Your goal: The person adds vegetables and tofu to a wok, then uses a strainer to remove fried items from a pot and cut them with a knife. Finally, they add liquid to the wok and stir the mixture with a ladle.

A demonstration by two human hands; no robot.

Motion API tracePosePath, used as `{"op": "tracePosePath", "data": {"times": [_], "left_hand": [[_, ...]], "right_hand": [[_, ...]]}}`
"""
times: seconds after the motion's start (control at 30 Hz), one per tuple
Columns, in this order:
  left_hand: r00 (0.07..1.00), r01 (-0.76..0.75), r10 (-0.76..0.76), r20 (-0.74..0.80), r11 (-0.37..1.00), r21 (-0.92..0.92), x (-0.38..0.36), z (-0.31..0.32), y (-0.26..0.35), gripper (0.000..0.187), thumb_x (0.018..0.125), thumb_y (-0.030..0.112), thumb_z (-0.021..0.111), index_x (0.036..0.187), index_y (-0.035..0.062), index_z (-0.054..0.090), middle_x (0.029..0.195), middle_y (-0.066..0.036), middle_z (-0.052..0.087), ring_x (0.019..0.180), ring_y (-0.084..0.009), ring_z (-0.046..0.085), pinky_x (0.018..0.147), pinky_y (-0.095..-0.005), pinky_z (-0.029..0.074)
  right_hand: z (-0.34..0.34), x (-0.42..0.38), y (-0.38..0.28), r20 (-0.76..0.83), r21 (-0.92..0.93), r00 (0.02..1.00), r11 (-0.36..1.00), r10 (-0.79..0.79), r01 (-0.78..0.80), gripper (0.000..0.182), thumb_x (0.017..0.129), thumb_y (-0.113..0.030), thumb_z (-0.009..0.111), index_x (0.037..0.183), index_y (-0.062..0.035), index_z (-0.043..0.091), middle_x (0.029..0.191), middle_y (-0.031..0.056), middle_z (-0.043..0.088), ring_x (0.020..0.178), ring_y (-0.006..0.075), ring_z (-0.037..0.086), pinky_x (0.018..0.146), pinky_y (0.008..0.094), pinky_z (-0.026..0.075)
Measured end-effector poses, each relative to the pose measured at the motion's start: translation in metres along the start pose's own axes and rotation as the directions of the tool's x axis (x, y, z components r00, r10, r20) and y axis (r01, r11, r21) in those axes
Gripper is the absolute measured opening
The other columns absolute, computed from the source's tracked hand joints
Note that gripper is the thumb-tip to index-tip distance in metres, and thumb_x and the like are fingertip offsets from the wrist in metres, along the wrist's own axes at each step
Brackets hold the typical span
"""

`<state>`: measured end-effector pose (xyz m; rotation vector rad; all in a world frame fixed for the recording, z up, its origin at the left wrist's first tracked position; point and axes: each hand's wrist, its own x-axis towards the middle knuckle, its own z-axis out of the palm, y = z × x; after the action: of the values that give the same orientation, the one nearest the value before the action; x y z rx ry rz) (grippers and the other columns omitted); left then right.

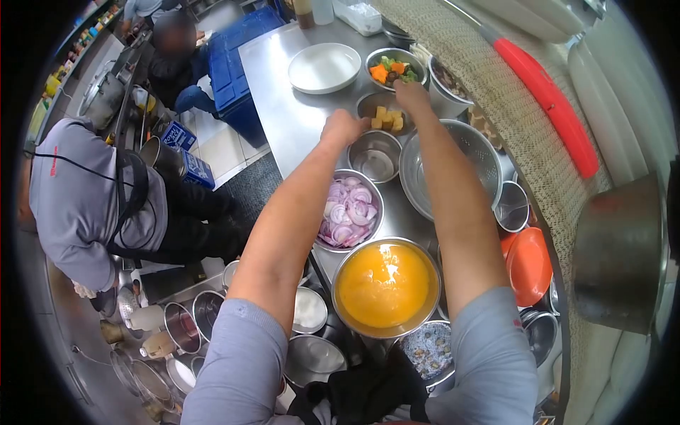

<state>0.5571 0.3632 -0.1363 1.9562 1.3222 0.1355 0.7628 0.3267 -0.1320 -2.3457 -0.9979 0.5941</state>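
Note:
A small metal bowl point(364, 106) with yellow-brown cubes point(387, 119), like fried tofu, stands at the far part of the counter. My left hand point(345, 129) is closed at this bowl's left rim. Across from it, my right hand point(411, 95) is closed at the bowl's far right rim, where it meets the bowl of cut vegetables point(392, 71); its fingertips are partly hidden. An empty metal bowl point(374, 157) sits just nearer to me. Beside my right forearm is a large perforated colander point(471, 166). A white oval dish point(324, 67) lies beyond my left hand.
Sliced red onions point(349, 212) fill one bowl, and yellow liquid point(386, 287) fills a larger one near me. Orange dishes point(530, 265) lie at right. A red-handled tool point(545, 106) rests on the upper shelf. A co-worker point(106, 191) stands at left, near a blue bin point(241, 64).

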Motion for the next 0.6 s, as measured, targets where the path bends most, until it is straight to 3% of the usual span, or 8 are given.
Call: {"op": "tracePosePath", "data": {"times": [0.03,0.1,0.23,0.3,0.33,0.43,0.57,0.6], "left_hand": [[1.0,-0.003,0.003,-0.001,1.0,0.003,0.008,0.006,-0.01,0.054,0.082,0.044,0.074,0.1,-0.0072,0.071,0.094,-0.02,0.071,0.082,-0.0274,0.068,0.073,-0.0379,0.053],[0.998,0.061,-0.064,-0.02,0.993,-0.105,0.017,0.007,-0.017,0.05,0.082,0.037,0.075,0.104,-0.0071,0.07,0.096,-0.016,0.071,0.078,-0.0204,0.065,0.068,-0.0348,0.052],[0.995,0.07,-0.089,-0.035,0.932,-0.356,-0.003,0.008,-0.016,0.042,0.087,0.032,0.072,0.111,-0.0024,0.07,0.099,-0.014,0.07,0.081,-0.0187,0.065,0.067,-0.0337,0.051],[0.913,-0.407,0.371,-0.172,0.858,-0.313,0.005,0.02,-0.029,0.04,0.092,0.035,0.065,0.117,0.0032,0.069,0.103,-0.015,0.07,0.084,-0.0208,0.066,0.071,-0.0342,0.052],[0.912,-0.408,0.37,-0.174,0.858,-0.313,0.008,0.02,-0.03,0.04,0.092,0.035,0.065,0.117,0.0032,0.069,0.103,-0.015,0.07,0.084,-0.0208,0.066,0.071,-0.0342,0.052],[0.986,-0.156,0.159,0.047,0.986,-0.058,-0.006,0.005,-0.019,0.05,0.094,0.047,0.058,0.119,0.0053,0.068,0.106,-0.017,0.07,0.089,-0.0248,0.069,0.076,-0.036,0.052],[0.996,-0.041,0.035,-0.083,0.997,-0.067,-0.019,-0.006,-0.037,0.041,0.09,0.04,0.062,0.106,0.0038,0.07,0.096,-0.023,0.071,0.101,-0.0342,0.067,0.085,-0.0436,0.053],[0.991,0.035,-0.06,-0.117,0.977,-0.21,-0.021,-0.009,-0.045,0.033,0.088,0.029,0.065,0.109,0.0038,0.064,0.097,-0.023,0.07,0.1,-0.034,0.068,0.081,-0.0427,0.055]], "right_hand": [[0.003,-0.001,0.0,-0.003,0.003,1.0,1.0,0.0,0.0,0.061,0.094,-0.048,0.044,0.133,-0.0018,0.055,0.134,0.0253,0.056,0.122,0.0395,0.055,0.107,0.0457,0.04],[0.01,-0.001,0.002,-0.266,0.142,0.962,0.99,0.054,-0.016,0.056,0.089,-0.048,0.053,0.11,0.001,0.069,0.114,0.0269,0.065,0.113,0.041,0.06,0.101,0.0454,0.044],[0.013,-0.009,0.006,-0.309,0.133,0.951,0.988,-0.029,0.073,0.059,0.093,-0.044,0.045,0.128,0.001,0.059,0.129,0.0264,0.059,0.126,0.0379,0.053,0.107,0.0441,0.04],[0.021,0.0,0.014,-0.258,0.066,0.961,0.99,-0.103,0.124,0.057,0.093,-0.043,0.044,0.125,0.0008,0.061,0.126,0.0254,0.061,0.124,0.0384,0.054,0.106,0.0443,0.041],[0.021,0.004,0.015,-0.258,0.066,0.96,0.99,-0.106,0.127,0.057,0.093,-0.043,0.044,0.125,0.0008,0.061,0.126,0.0254,0.061,0.124,0.0384,0.054,0.106,0.0443,0.041],[0.022,0.004,0.016,-0.16,-0.019,0.987,1.0,-0.023,0.02,0.055,0.091,-0.045,0.053,0.115,0.0017,0.067,0.125,0.025,0.062,0.12,0.039,0.056,0.104,0.0447,0.042],[0.007,-0.022,0.003,-0.319,0.181,0.929,0.974,0.187,-0.134,0.055,0.087,-0.041,0.063,0.115,0.0067,0.063,0.115,0.0292,0.065,0.119,0.0402,0.057,0.101,0.0443,0.046],[0.014,-0.017,0.006,-0.311,0.184,0.933,0.974,0.182,-0.129,0.055,0.087,-0.041,0.063,0.115,0.0067,0.063,0.115,0.0292,0.065,0.119,0.0402,0.057,0.101,0.0443,0.046]]}}
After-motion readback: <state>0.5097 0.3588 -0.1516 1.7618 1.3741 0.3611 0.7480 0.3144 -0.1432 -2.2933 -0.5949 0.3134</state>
